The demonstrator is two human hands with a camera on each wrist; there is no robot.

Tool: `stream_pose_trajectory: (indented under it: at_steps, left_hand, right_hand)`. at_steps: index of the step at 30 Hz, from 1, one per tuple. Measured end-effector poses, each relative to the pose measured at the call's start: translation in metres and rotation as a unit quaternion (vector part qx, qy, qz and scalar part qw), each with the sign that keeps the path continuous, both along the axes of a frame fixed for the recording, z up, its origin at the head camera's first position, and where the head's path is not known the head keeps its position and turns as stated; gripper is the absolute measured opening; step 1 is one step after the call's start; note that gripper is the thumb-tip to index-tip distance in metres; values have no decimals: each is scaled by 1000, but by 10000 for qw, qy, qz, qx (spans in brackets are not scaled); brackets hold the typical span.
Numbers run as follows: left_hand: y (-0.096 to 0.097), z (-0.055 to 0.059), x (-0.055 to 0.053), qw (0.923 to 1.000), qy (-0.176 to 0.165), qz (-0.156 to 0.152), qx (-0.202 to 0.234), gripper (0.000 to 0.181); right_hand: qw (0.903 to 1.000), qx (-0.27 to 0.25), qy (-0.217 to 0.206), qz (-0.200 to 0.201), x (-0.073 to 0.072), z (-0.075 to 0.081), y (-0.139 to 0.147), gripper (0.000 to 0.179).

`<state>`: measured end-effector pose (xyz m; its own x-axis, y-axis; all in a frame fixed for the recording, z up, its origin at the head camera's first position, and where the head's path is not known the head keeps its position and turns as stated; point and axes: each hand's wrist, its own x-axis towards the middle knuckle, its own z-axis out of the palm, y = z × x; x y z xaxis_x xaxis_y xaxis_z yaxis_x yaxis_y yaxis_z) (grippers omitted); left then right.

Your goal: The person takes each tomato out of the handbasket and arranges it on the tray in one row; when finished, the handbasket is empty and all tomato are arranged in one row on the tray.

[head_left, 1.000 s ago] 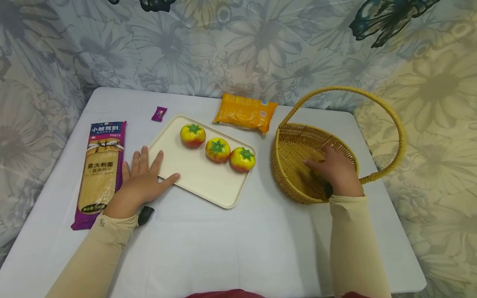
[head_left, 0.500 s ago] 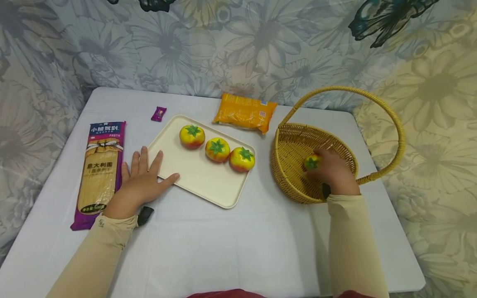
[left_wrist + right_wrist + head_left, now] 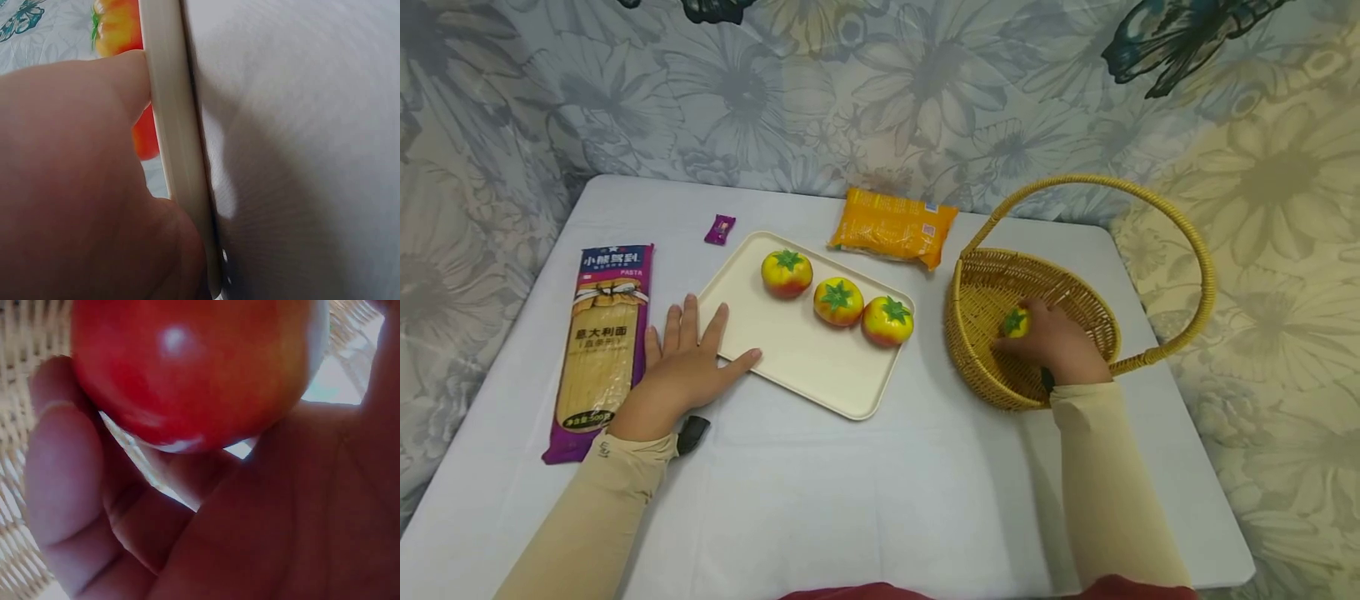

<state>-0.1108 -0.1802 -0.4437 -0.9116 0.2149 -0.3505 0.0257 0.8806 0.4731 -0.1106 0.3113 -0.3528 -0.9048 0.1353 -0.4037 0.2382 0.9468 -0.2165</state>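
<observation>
Inside the wicker basket (image 3: 956, 333), my right hand (image 3: 1060, 340) grips a yellow and red tomato (image 3: 1016, 322) with a green star-shaped top. Its curled fingers wrap the red underside of the tomato in the right wrist view (image 3: 194, 369). With fingers spread, my left hand (image 3: 688, 371) lies at the left corner of the cream tray (image 3: 797, 358), thumb and fingertips over its rim. A row of three similar tomatoes (image 3: 838, 301) sits across the far side of the tray.
A purple pasta packet (image 3: 598, 350) lies left of the left hand, partly under its wrist. Behind the tray are a small purple wrapped candy (image 3: 720, 229) and an orange packet (image 3: 893, 227). The tall basket handle (image 3: 1202, 258) arches over toward the right.
My right hand has shifted left within the basket, and the tomato in its grip has come into sight. The left hand and the tray have stayed put.
</observation>
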Motion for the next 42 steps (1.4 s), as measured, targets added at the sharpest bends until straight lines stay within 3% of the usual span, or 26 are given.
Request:
stream_pose_trajectory:
  at_steps: [3,7,12,16,20,24,29,34,42]
  left_hand:
    - [1,1,0,10000,-25,-18,-29,109]
    - [0,-1,-1,10000,-27,-10,-20,111]
    - [-4,-10,-4,10000,46,18,25,118]
    - [-7,-11,-4,9999,87,46,52,119]
    - [-5,-5,-1,9999,90,60,23,114]
    - [-3,-4,-1,9999,85,58,13,114]
    - [-5,-14,-5,9999,73,34,-102,120]
    - [-4,-18,-6,9998,122,37,-171,118]
    - [-3,-8,-3,9997,155,125,-102,109]
  right_hand:
    - [9998,7,161,86,0,9,-5,95]
    - [9980,2,599,189,-2,33,-25,95]
    - [9917,-300,1229,220,-8,67,-72,93]
    - [9814,-731,1701,499,-28,78,-123,91]
    - [9694,-1205,1885,1009,-63,67,-177,87]
    - [9589,-1702,1670,1537,-97,42,-228,83]
    - [9555,-1606,1405,2035,-127,12,-284,88]
    - [9531,-1357,1321,2362,-142,-9,-317,90]
    - [9561,-440,1071,2693,-149,-31,-338,95]
